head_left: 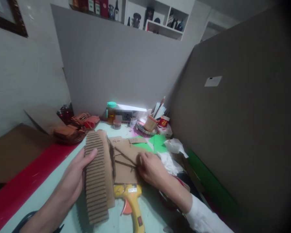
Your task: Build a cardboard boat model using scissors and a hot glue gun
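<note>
My left hand grips a cardboard model with a ridged, corrugated face, its thumb pressed on the ridges. The model stands tilted on its edge above the table. My right hand is closed, fingertips pinched at the end of a thin cardboard strip. A flat cardboard sheet lies under the strips, and the fingertips' exact contact is partly hidden. Just in front of the sheet rests a yellow glue gun with an orange trigger.
Behind are a jar with a turquoise lid, a small round tub and a holder of sticks. Green paper and white tissue lie right. Brown bundles sit left. Grey panels wall the table.
</note>
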Demonstrator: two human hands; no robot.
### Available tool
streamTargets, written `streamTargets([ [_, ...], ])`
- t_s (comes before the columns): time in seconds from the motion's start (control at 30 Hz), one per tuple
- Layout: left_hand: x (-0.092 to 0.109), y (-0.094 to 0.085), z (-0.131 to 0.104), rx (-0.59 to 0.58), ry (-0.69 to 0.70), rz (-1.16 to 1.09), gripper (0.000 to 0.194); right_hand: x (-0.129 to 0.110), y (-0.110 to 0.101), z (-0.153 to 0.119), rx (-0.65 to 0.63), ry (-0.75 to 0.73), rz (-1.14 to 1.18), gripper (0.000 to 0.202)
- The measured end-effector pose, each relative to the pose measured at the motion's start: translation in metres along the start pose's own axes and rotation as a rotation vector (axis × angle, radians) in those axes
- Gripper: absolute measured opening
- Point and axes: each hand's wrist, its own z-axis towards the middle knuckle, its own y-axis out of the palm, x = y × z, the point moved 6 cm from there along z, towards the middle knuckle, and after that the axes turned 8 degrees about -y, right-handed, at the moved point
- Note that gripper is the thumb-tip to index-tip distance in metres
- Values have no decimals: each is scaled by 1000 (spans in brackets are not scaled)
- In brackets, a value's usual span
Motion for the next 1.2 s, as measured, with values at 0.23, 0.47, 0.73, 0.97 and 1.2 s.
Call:
streamTargets([
  [0.23,-8,-5,4,-16,-9,-30,43,72,-45,-26,247,179,107,17],
  [0.47,-22,11,-5,-112,-64,-37,51,-9,-62,-17,329,-73,552,18],
  [0.73,-23,22,-3,-233,10,3,53,-56,-43,20,302,-144,845,17],
  [0.97,-19,16,-2,-195,-6,-1,46,-20,-53,20,465,58,872,23],
  [1.2,-17,9,0,-187,-12,3,39,106,-73,-20,548,325,567,27],
])
